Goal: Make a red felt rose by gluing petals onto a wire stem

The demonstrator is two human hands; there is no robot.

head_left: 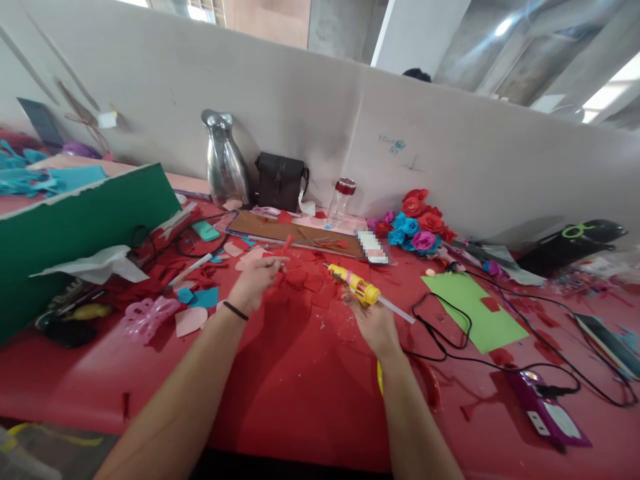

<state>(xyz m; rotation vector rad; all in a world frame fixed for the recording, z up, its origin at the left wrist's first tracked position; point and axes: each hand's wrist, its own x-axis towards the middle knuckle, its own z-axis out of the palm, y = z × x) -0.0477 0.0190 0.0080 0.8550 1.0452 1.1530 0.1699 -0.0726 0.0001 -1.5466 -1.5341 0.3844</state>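
My right hand [377,325] is wrapped round a yellow hot glue gun [369,293], its nozzle pointing left and a pale glue stick jutting from its back end. To the left, the fingers of my left hand [251,285] pinch a small red paper piece [287,245] that sticks up above the fingertips; its exact shape is blurred. Between the two hands, red paper petals [299,277] lie on the red tabletop [300,407]. Pink paper petals [191,322] rest beside my left wrist.
A purple power strip [550,413] with black cables sits at right, near green paper [477,313]. Paper roses [420,223], a phone [373,247], a glass jar [342,202], a dark bag [281,181] and a metal jug [225,160] line the back. A green panel [95,237] stands left.
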